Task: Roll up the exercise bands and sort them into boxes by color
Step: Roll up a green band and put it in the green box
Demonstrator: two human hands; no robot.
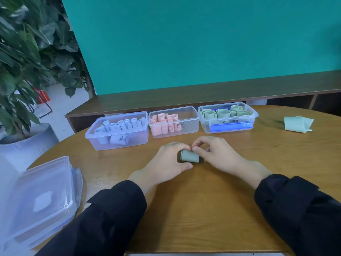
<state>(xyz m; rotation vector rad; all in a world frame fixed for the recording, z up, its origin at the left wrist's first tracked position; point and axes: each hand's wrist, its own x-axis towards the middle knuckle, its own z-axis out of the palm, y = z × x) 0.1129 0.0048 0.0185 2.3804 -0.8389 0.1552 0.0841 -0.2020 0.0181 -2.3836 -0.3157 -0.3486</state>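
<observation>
Both hands meet over a green band [189, 156] rolled into a short, tight cylinder on the worktop [203, 209]. The left hand [170, 163] curls round its left end, thumb under the near edge. The right hand [215, 154] pinches the top and right end, likely to keep the springy roll from unwinding.

Just beyond the hands stand three clear boxes, lids off so rolls can be dropped straight in. The box with pale blue rolls [118, 131] is ahead to the left and the box with pink rolls [173, 121] straight ahead. The box with green rolls [227, 117], ahead to the right, is where this roll probably belongs.

Far to the right of the right hand lies a loose green band [297, 124], not yet rolled. The stacked lids [42, 202] rest left of the left sleeve, out of the way.
</observation>
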